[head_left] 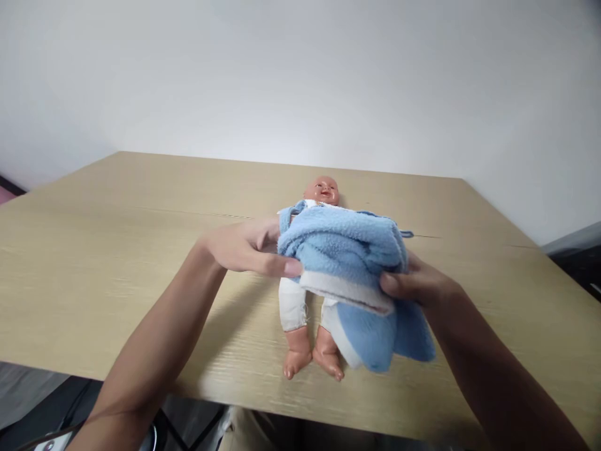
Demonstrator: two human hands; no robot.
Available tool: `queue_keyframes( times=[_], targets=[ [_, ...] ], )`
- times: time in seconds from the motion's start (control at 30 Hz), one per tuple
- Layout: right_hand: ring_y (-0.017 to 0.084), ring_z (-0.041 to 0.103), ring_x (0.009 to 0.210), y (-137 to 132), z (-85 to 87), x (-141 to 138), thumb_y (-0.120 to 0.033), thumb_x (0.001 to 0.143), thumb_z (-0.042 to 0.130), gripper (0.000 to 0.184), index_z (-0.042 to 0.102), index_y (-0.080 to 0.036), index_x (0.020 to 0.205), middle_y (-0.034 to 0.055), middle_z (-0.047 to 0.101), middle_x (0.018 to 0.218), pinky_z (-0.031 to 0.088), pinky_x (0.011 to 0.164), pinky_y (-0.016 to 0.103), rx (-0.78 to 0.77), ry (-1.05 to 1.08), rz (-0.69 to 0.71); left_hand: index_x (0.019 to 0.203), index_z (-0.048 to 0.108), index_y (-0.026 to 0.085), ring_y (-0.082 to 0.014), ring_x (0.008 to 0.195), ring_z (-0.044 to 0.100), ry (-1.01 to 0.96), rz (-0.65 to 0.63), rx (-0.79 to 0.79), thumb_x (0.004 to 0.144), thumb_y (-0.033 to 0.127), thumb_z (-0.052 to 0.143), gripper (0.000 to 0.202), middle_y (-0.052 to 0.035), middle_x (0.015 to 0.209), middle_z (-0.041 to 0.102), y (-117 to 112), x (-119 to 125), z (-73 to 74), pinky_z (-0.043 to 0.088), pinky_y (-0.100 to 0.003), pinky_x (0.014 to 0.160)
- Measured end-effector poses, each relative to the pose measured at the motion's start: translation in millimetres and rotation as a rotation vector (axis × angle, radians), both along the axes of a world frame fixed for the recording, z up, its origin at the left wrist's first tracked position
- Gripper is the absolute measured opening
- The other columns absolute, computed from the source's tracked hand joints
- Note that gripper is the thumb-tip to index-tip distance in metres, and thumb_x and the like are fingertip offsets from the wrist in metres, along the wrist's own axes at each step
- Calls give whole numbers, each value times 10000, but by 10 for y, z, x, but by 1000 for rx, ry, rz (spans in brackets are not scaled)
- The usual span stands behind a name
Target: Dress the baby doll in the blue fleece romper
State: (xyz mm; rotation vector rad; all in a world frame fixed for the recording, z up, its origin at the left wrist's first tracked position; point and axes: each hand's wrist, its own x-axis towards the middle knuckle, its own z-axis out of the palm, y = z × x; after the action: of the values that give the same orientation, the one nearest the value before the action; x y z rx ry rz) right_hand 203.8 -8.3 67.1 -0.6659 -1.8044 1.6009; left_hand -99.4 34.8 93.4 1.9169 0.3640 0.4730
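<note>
A baby doll [323, 190] lies on its back on the wooden table [117, 250], head away from me, bare feet toward the near edge. A fluffy blue garment [345, 247] with a white hem is bunched over its torso. My left hand [244, 247] pinches the garment's left side, thumb on top. My right hand [413, 282] grips the right side at the white hem, fingers closed round the fabric. A flap of blue cloth hangs down beside the doll's legs.
The table's near edge runs just below the doll's feet. A plain white wall stands behind the table. Dark floor and something white show under the table at the lower left.
</note>
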Motion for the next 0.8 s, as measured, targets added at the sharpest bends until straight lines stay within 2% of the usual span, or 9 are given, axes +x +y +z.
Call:
queue_keyframes(
  times=[0.07, 0.1, 0.13, 0.2, 0.27, 0.4, 0.53, 0.67, 0.8],
  targets=[
    [323, 750, 1176, -7, -11, -9, -526, 719, 973, 821, 678, -208, 1415, 94, 800, 1177, 638, 948, 393, -8, 21, 97, 882, 736, 196, -199, 782, 724, -54, 89, -50, 924, 439, 795, 253, -28, 777, 725, -164, 24, -20, 632, -300, 772],
    [318, 753, 1163, -33, -6, -17, -471, 709, 991, 841, 660, -210, 1436, 93, 798, 1187, 644, 930, 386, 1, 8, 104, 955, 750, 194, -201, 836, 739, -72, 129, -81, 938, 412, 783, 221, -31, 842, 748, -259, 41, -35, 632, -300, 808],
    [306, 757, 1141, -76, 7, -28, -420, 727, 986, 797, 663, -215, 1426, 85, 798, 1185, 647, 918, 377, 20, -18, 65, 1025, 759, 194, -207, 900, 750, -83, 166, -105, 942, 391, 782, 216, -36, 910, 767, -362, 60, -54, 629, -304, 850],
    [280, 760, 1106, -212, 51, -65, -354, 812, 925, 588, 709, -220, 1341, 69, 800, 1171, 641, 934, 372, 92, -88, -88, 1129, 763, 189, -236, 1030, 754, -80, 234, -134, 921, 374, 809, 282, -55, 1045, 791, -591, 108, -100, 616, -320, 926],
    [269, 757, 1084, -394, 105, -128, -322, 880, 844, 377, 749, -215, 1229, 61, 804, 1140, 624, 972, 383, 192, -151, -230, 1164, 763, 179, -253, 1070, 750, -59, 325, -158, 882, 376, 856, 357, -70, 1113, 798, -845, 170, -152, 603, -327, 950],
    [244, 753, 966, -778, 167, -294, -214, 895, 712, 87, 747, -211, 975, 41, 799, 984, 601, 952, 376, 343, -269, -347, 1037, 772, 168, -236, 946, 752, -24, 583, -282, 889, 427, 856, 310, -59, 992, 812, -1373, 301, -262, 596, -305, 865],
    [211, 711, 818, -1078, 122, -400, -135, 776, 702, 134, 698, -220, 879, 7, 767, 884, 553, 789, 332, 457, -410, -422, 1149, 766, 178, -267, 1076, 739, -42, 832, -331, 950, 448, 773, 335, -64, 1132, 815, -1823, 348, -423, 579, -331, 961],
    [178, 658, 690, -1251, 36, -462, -165, 746, 720, 115, 643, -228, 804, -19, 744, 798, 482, 680, 311, 395, -536, -396, 1268, 730, 175, -300, 1138, 716, -39, 971, -359, 975, 485, 715, 426, -81, 1210, 792, -2101, 353, -670, 562, -374, 1008],
    [223, 718, 805, -1290, -109, -542, -188, 786, 712, 92, 694, -231, 865, 12, 796, 894, 487, 745, 337, 354, -632, -364, 1270, 702, 194, -293, 1104, 707, 21, 1044, -283, 1009, 485, 659, 393, -62, 1147, 784, -2162, 373, -942, 543, -378, 974]
  ],
)
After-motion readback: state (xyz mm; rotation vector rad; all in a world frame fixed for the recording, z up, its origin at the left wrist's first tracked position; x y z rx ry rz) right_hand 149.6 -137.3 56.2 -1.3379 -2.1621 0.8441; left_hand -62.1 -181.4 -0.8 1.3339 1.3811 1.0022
